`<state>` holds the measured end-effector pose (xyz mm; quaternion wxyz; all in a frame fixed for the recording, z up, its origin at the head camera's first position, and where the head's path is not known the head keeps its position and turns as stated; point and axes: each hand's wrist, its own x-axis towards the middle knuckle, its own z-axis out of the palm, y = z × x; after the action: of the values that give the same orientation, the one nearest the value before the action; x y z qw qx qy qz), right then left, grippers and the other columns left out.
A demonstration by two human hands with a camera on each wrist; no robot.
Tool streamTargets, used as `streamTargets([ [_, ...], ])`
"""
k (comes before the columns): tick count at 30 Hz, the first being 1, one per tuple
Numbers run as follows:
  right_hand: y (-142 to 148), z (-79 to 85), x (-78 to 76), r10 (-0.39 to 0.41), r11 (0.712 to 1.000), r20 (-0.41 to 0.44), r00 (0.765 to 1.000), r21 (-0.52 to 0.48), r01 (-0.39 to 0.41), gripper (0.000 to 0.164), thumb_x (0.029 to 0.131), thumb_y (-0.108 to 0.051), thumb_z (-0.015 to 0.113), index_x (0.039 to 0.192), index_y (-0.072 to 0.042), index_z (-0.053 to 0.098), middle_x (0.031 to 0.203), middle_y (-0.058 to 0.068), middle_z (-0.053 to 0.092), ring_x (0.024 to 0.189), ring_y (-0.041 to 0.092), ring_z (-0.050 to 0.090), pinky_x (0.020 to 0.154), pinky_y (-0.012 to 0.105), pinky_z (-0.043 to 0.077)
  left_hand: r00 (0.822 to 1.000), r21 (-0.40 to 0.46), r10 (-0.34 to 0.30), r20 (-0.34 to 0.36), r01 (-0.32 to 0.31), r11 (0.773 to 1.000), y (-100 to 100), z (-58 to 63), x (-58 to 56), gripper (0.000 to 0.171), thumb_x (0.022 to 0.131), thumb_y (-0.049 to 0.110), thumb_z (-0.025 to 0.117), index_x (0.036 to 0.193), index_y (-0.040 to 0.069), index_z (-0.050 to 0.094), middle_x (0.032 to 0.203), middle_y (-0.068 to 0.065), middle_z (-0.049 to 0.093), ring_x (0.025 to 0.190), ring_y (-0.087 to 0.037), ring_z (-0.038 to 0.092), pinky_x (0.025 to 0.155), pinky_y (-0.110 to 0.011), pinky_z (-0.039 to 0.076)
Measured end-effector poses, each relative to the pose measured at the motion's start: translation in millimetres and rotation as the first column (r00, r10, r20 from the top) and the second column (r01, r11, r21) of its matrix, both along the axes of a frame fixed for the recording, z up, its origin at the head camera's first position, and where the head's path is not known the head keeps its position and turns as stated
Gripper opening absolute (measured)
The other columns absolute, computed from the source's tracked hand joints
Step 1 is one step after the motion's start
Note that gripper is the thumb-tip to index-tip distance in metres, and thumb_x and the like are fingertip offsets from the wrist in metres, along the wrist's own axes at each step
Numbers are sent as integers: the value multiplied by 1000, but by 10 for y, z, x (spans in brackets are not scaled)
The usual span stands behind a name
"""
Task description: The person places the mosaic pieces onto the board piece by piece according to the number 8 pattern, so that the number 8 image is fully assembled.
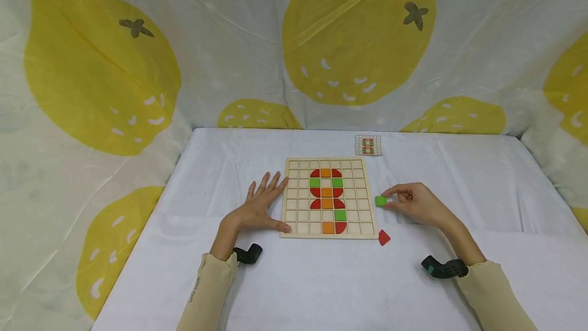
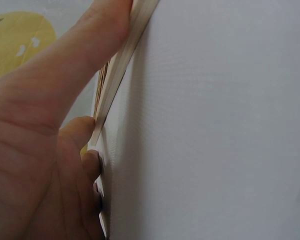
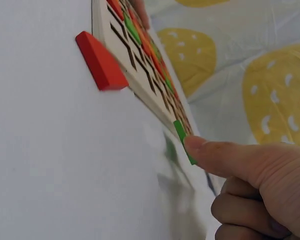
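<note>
A square wooden grid board lies on the white table, with red quarter-round, orange square and green square tiles set in its middle columns. Spread along the board's left edge, my left hand touches it with thumb and fingertips; the left wrist view shows the thumb at the rim. My right hand pinches a green square tile between thumb and finger, just right of the board. In the right wrist view the green tile is held on edge near the rim. A loose red quarter-round tile lies by the board's lower right corner.
A small pattern card printed with a similar coloured grid lies behind the board, toward the right. White cloth covers the table. Behind and beside it hangs a curtain with yellow lemon prints.
</note>
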<state>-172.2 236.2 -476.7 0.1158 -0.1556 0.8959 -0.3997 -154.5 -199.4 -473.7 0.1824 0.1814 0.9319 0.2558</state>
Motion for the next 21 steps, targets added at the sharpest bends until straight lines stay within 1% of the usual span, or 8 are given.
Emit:
streamTargets([
  [3,-65,65,23,-11,1000,-15,1000,6,11,25,88,-16,82,111,-6,79,62,-5,31,60,7,32,56,23,31,1000,-4,-2,0,2,1000,-2,2,-2,128,73,55,90,168,21,10,176,-6,-6,162,-33,-17,128,-62,-13],
  [7,-205,109,73,-11,1000,-2,1000,-17,11,26,89,-16,82,113,-5,78,62,-5,31,60,7,31,54,24,29,1000,2,-4,0,4,1000,0,7,-1,128,73,54,90,168,20,11,176,-6,-6,162,-34,-17,128,-63,-13],
  [10,-335,106,106,-11,999,16,1000,-43,12,27,89,-17,82,113,-6,78,62,-5,32,59,8,31,52,24,26,1000,7,-1,-1,1,1000,0,5,1,128,73,54,90,168,20,11,176,-7,-5,162,-34,-16,128,-63,-12],
  [13,-464,89,140,-7,998,20,1000,-67,8,27,88,-18,83,112,-6,78,62,-4,32,59,9,31,53,24,25,1000,9,-1,-1,1,1000,2,1,1,128,73,54,90,168,20,11,176,-7,-5,162,-34,-16,128,-63,-12],
  [16,-601,64,180,-2,997,27,1000,-80,4,26,88,-19,83,111,-7,78,62,-5,32,59,8,31,54,23,26,1000,3,-2,-4,2,1000,4,-4,0,128,73,55,90,168,20,11,176,-7,-5,162,-34,-17,128,-63,-12],
  [21,-820,29,250,24,994,45,999,-104,-20,25,89,-21,82,111,-9,78,60,-6,33,56,7,31,51,22,27,1000,-5,-6,-9,6,1000,2,-9,-5,128,73,55,89,168,21,10,177,-7,-5,162,-34,-17,128,-63,-12],
])
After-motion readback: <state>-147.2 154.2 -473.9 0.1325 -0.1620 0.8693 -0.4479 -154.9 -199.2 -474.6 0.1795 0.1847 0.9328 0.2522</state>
